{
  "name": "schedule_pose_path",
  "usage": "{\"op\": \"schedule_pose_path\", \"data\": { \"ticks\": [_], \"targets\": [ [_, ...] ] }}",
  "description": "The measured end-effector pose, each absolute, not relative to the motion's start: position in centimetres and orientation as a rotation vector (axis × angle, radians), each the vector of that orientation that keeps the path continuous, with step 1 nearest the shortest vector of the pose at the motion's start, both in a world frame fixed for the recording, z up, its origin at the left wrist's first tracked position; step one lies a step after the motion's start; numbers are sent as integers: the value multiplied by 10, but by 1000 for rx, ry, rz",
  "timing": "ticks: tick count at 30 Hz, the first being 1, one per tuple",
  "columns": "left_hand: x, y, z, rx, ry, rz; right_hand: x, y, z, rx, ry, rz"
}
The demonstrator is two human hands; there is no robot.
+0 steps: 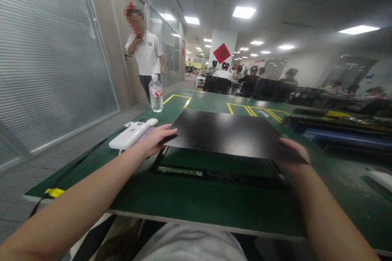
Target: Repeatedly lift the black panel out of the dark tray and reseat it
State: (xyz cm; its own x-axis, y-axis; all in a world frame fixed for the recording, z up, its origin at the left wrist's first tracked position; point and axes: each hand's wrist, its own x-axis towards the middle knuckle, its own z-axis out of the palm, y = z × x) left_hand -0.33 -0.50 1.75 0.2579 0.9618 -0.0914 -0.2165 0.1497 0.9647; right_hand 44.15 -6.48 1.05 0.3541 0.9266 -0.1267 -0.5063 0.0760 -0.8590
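Observation:
A thin, dark rectangular panel point(225, 132) is held above the green table by its two short sides. My left hand point(157, 138) is closed on its left edge, thumb on top. At the right edge, my right hand point(294, 153) grips the panel the same way, slightly blurred. Beneath it lies a black rectangular frame point(239, 177), partly hidden by the panel. A narrow green circuit board point(180, 171) runs along the frame's near side at the left.
A white device point(128, 135) with a cable lies left of my left hand. Behind it stands a water bottle point(156, 94). Dark strips and a blue piece point(333, 136) are stacked at right. A person point(149, 55) stands beyond the table; others sit farther back.

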Motion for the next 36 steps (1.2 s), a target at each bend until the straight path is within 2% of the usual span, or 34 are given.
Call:
{"op": "schedule_pose_path", "data": {
  "ticks": [10, 20, 36],
  "targets": [
    [-7, 4, 11, 1242, 754, 1210, 447, -56, -5, -1224, -854, 1179],
    [-4, 1, 5, 1368, 786, 1266, 451, -46, -18, -1131, -819, 1122],
    [-3, 7, -7, 1247, 902, 1135, 443, -40, -27, -1459, -672, 1065]
  ]
}}
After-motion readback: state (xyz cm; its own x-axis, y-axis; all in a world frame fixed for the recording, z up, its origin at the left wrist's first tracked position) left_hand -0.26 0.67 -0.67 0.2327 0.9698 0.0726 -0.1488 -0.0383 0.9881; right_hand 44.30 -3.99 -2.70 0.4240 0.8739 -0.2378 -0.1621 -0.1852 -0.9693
